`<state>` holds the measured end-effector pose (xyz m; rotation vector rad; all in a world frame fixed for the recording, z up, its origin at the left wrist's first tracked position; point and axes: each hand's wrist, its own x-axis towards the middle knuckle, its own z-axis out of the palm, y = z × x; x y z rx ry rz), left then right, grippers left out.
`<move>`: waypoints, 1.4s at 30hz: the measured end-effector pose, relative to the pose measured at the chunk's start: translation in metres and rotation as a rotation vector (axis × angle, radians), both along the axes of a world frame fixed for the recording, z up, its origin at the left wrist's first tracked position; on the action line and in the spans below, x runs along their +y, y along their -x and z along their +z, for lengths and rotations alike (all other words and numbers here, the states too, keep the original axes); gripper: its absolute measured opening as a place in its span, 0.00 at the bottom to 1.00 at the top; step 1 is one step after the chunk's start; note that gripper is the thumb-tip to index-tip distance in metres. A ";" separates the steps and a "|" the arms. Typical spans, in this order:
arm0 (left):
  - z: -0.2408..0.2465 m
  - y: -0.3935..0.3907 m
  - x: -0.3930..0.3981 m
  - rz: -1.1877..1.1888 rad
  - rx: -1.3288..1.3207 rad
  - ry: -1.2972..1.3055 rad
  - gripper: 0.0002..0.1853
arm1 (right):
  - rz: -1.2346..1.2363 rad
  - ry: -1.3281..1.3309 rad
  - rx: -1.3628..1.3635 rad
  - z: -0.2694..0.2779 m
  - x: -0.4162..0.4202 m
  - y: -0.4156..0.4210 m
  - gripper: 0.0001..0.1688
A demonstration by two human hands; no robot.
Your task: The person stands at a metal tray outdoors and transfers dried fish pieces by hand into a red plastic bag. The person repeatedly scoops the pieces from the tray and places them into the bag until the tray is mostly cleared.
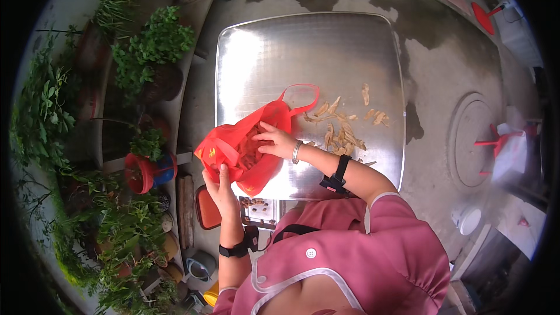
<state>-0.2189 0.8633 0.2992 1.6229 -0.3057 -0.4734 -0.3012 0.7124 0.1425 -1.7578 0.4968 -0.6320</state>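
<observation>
A red fabric tote bag (pixel 214 138) lies on its side, mouth facing right, on a shiny metal table (pixel 306 48). My left hand (pixel 218 186) grips the bag's near edge, thumb on top. At the mouth, my right hand (pixel 275 140) has its fingers apart over the dried pieces inside (pixel 248 151), which look reddish in the bag. Whether those fingertips touch a piece cannot be told. One looped handle (pixel 317 96) stretches out onto the metal. Right of the bag lies a loose pile of tan dried strips (pixel 343 133), with a few stray pieces (pixel 377 117) beyond.
Potted plants (pixel 153 39) line a shelf on the left. Below the table's near edge are a red tray (pixel 208 208) and a white tray (pixel 269 214) holding small brown items. A white bucket (pixel 468 222) stands on the concrete floor (pixel 431 83) at right.
</observation>
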 end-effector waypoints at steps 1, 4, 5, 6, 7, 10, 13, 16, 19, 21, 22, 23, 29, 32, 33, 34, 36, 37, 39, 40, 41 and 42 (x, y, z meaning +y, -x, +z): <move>0.001 0.000 0.002 0.006 0.003 -0.001 0.11 | -0.066 0.012 -0.028 0.002 -0.006 0.004 0.10; -0.002 -0.005 0.013 0.020 0.020 0.010 0.11 | -0.354 -0.118 0.068 0.008 -0.037 0.033 0.06; -0.003 -0.006 0.013 0.011 0.033 0.018 0.11 | -0.496 -0.001 0.037 -0.013 -0.051 0.046 0.06; -0.003 -0.005 0.011 0.009 0.039 0.022 0.11 | -0.518 0.134 0.139 -0.038 -0.066 0.064 0.07; -0.001 -0.003 0.010 0.011 0.043 0.024 0.11 | -0.519 0.323 0.313 -0.053 -0.078 0.080 0.14; -0.002 0.000 0.007 0.008 0.037 0.027 0.11 | -0.341 0.560 0.597 -0.086 -0.093 0.106 0.22; -0.004 -0.001 0.008 -0.006 0.038 0.015 0.12 | -0.141 0.748 0.739 -0.111 -0.102 0.109 0.17; 0.002 0.001 0.005 -0.001 0.059 0.016 0.13 | 0.059 0.774 0.878 -0.121 -0.107 0.104 0.13; 0.004 0.001 0.004 -0.004 0.062 0.021 0.13 | 0.055 0.820 0.841 -0.124 -0.109 0.105 0.10; 0.000 0.000 0.006 -0.006 0.052 0.020 0.13 | -0.046 0.716 0.704 -0.121 -0.110 0.110 0.09; 0.000 0.000 0.006 -0.003 0.056 0.018 0.13 | -0.199 0.606 0.644 -0.118 -0.113 0.112 0.08; 0.001 0.001 0.004 0.001 0.060 0.015 0.13 | -0.348 0.493 0.582 -0.115 -0.117 0.113 0.08; 0.005 0.006 -0.003 0.002 0.063 0.006 0.12 | -1.049 0.138 0.701 -0.117 -0.181 0.146 0.14; 0.000 0.001 0.004 -0.010 0.053 0.000 0.13 | -1.033 0.029 0.876 -0.123 -0.192 0.165 0.18; -0.002 0.000 0.005 -0.016 0.049 -0.005 0.13 | -0.995 -0.008 0.926 -0.125 -0.194 0.169 0.19; -0.003 -0.001 0.006 -0.018 0.045 -0.011 0.13 | -0.942 -0.005 0.955 -0.127 -0.196 0.172 0.20; -0.004 -0.002 0.006 -0.024 0.040 -0.024 0.12 | -0.837 0.000 1.013 -0.129 -0.199 0.175 0.22; -0.004 -0.002 0.005 -0.026 0.027 -0.038 0.12 | -0.825 -0.029 1.021 -0.130 -0.198 0.176 0.22; -0.002 -0.002 0.002 -0.030 0.001 -0.062 0.12 | -0.804 -0.083 1.038 -0.133 -0.198 0.181 0.22; -0.002 -0.003 0.002 -0.036 0.003 -0.069 0.12 | -0.755 -0.029 1.011 -0.135 -0.197 0.188 0.21; -0.003 -0.004 0.003 -0.044 0.006 -0.076 0.12 | -0.707 0.024 0.984 -0.136 -0.193 0.198 0.21; -0.004 -0.004 0.003 -0.047 0.009 -0.082 0.12 | -0.655 0.080 0.957 -0.138 -0.190 0.208 0.21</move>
